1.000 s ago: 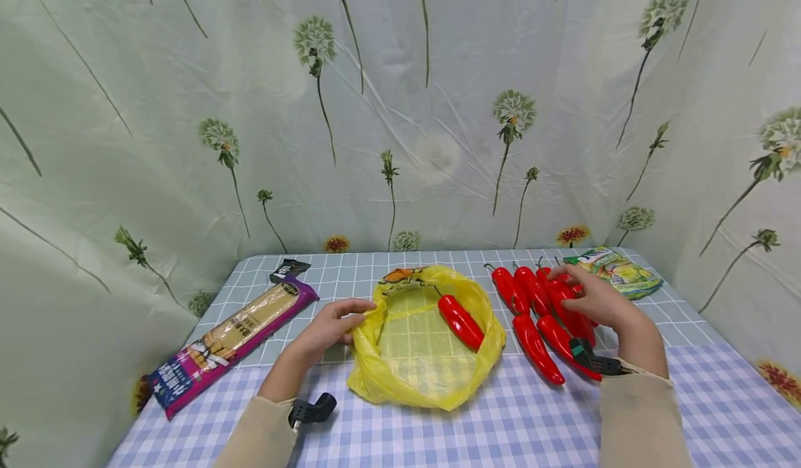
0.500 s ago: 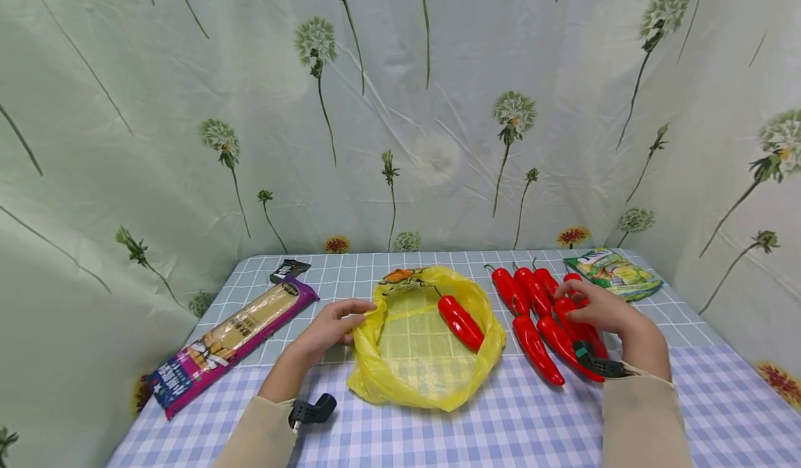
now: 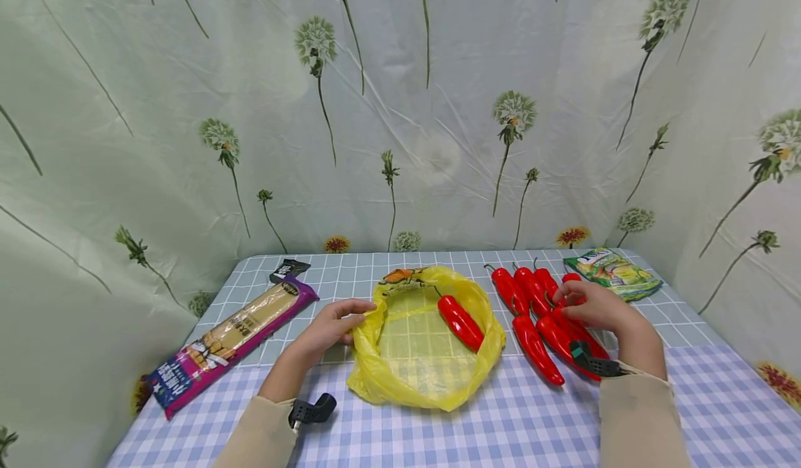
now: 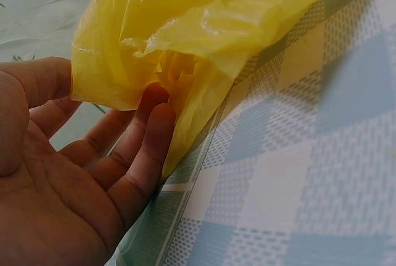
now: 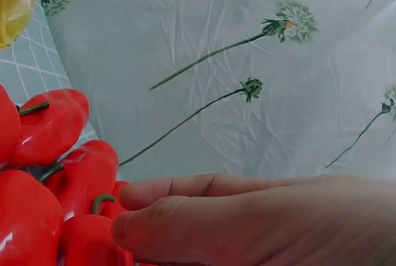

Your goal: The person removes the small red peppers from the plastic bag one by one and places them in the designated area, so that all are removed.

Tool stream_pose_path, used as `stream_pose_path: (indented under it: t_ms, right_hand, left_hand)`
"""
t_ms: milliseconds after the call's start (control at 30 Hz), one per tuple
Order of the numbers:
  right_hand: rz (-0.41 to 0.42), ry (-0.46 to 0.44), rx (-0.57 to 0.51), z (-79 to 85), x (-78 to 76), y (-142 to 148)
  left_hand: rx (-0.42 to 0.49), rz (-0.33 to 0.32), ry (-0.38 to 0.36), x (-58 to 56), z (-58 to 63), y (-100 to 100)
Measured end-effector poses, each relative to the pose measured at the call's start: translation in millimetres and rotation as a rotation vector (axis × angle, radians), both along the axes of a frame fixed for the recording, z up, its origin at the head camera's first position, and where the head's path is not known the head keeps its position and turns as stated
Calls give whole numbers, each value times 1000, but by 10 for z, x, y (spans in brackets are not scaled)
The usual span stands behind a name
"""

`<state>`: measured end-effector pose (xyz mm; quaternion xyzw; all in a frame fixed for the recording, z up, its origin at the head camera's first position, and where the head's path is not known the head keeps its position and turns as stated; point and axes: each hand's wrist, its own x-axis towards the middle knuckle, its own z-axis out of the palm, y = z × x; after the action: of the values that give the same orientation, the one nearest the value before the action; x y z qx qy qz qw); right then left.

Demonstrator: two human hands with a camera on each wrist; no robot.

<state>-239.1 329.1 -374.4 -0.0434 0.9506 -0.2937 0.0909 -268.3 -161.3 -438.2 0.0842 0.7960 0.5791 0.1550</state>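
Observation:
A yellow plastic bag (image 3: 391, 384) lies with its mouth spread wide, and a red chili pepper (image 3: 459, 322) rests inside it. At the bag's left rim, my left hand (image 3: 328, 325) holds the thin plastic between thumb and fingers; the left wrist view shows the fingertips against the crumpled film (image 4: 192, 37). To the right of the bag lies a pile of red chili peppers (image 3: 535, 353). My right hand (image 3: 603, 308) grips one pepper near its stem end, thumb and forefinger close together. Part of that pepper is hidden by the hand.
A long purple noodle packet (image 3: 238, 343) lies at the left, with a small black packet (image 3: 290, 270) behind it. A green and yellow pouch (image 3: 616, 273) sits at the back right. A flower-printed curtain (image 3: 400, 106) stands behind the table.
My right hand shifts slightly right, then back left, among the peppers. Several peppers under it have spread and turned. The left hand and the bag stay still.

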Motion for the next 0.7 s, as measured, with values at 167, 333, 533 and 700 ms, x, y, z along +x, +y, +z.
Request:
stream_pose_path:
  t_ms: [167, 333, 533, 700]
  right_hand:
    - [2, 22, 13, 18, 5, -25]
    - [6, 64, 20, 54, 19, -60]
    - [-11, 94, 33, 124, 26, -155]
    - [20, 137, 10, 179, 40, -242]
  left_hand:
    - [-6, 10, -4, -3, 0, -2]
    - [-6, 9, 1, 3, 4, -6]
    - [-7, 9, 9, 8, 6, -7]
    - [-9, 5, 9, 3, 4, -8]
